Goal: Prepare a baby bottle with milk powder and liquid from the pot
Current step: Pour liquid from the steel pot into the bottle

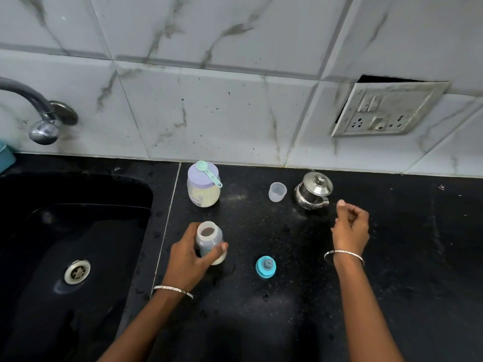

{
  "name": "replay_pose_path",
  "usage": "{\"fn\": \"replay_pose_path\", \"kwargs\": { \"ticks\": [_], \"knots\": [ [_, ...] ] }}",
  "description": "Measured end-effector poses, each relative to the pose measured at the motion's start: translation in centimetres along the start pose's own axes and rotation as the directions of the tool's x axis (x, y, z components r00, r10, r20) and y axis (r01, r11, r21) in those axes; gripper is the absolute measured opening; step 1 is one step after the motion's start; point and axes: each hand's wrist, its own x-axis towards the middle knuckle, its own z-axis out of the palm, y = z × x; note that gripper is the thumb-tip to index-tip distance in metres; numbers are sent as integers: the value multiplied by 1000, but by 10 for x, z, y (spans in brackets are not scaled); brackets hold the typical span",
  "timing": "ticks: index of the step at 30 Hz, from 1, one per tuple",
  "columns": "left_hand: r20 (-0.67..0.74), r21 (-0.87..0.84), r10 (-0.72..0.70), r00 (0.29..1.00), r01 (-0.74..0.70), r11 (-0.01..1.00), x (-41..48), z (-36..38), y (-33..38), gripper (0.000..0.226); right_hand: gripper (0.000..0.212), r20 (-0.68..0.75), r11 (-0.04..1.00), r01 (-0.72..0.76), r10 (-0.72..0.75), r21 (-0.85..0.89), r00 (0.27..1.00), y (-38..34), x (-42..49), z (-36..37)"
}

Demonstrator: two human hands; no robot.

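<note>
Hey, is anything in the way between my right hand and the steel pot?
Nothing visible. The right hand is just beside the handle of the steel pot; the clear cup stands on the pot's other side.

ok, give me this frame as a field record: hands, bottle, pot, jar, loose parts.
left hand: grips the baby bottle
right hand: holds nothing, fingers loosely curled, near the handle of the pot
baby bottle: uncapped
pot: steel, lid on
powder jar: lilac lid on, green scoop lying on it
teal cap: on the counter between the hands
clear cup: upright, left of the pot
sink: left of the counter
</note>
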Motion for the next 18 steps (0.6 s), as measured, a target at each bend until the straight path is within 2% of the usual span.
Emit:
{"fn": "replay_pose_path", "kwargs": {
  "ticks": [3, 8, 13, 18],
  "knots": [
    [-47, -9, -1, 999, 1, 1000, 9, -8, 4, 36, 33, 120, 993, -115, 117, -20, 986, 2, 15, 7],
    [-71, -56, -29, 997, 25, 998, 18, -15, 4, 38, 30, 218, 989, -148, 145, -1, 965, 7, 27, 21],
    [-73, -54, -25, 997, 21, 998, 18, -15, 8, 39, 27, 240, 979, -182, 156, 89, 958, 16, 31, 32],
    [-75, -47, 4, 997, -7, 999, 13, -16, 17, 39, 25, 199, 960, -218, 182, 177, 963, 20, 28, 28]
  ]
}}
